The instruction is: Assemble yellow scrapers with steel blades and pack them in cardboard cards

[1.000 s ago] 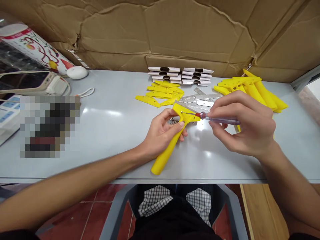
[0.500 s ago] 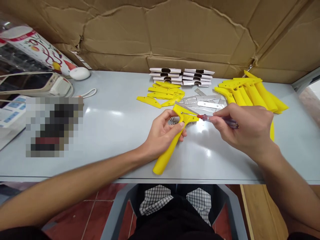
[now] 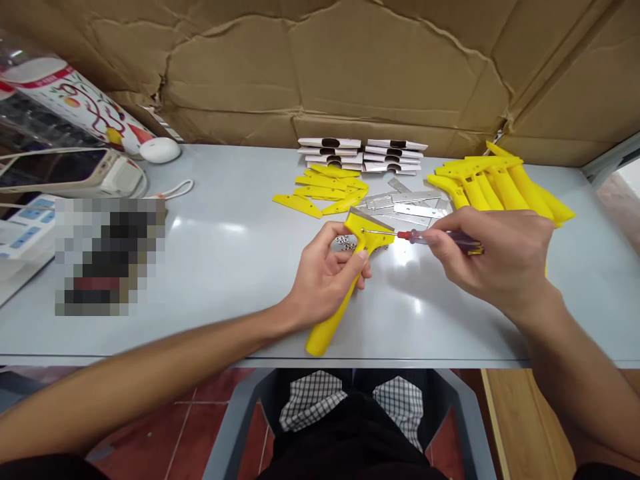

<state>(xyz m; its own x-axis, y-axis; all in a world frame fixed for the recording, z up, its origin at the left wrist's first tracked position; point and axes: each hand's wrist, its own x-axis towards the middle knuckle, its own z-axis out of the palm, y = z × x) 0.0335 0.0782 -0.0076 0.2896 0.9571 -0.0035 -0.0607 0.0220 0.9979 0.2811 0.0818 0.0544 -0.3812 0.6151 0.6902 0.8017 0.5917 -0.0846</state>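
Observation:
My left hand [image 3: 327, 277] is closed around the neck of a yellow plastic scraper [image 3: 327, 327], its handle slanting down toward the table edge. A metal blade [image 3: 367, 217] runs along the scraper's head. My right hand [image 3: 493, 257] grips a screwdriver [image 3: 413, 237] with a clear purplish handle and red collar. The shaft lies across the scraper head, its tip at a hole or screw on the left part. Small metal nuts or screws [image 3: 343, 240] lie behind my left fingers, partly hidden. Loose metal blades [image 3: 420, 209] lie just past the scraper head.
Yellow strips [image 3: 327, 190] lie behind the blades, with white cardboard packs [image 3: 393, 157] stacked farther back. More yellow scrapers [image 3: 500, 183] are piled at right. On the left are a phone [image 3: 55, 167], a white mouse [image 3: 160, 149] and a bottle [image 3: 85, 103]. A cardboard wall [image 3: 390, 73] closes the back.
The scraper's head has dipped slightly toward me in my left hand. My right hand has followed with the screwdriver, whose tip stays at the same spot on the head.

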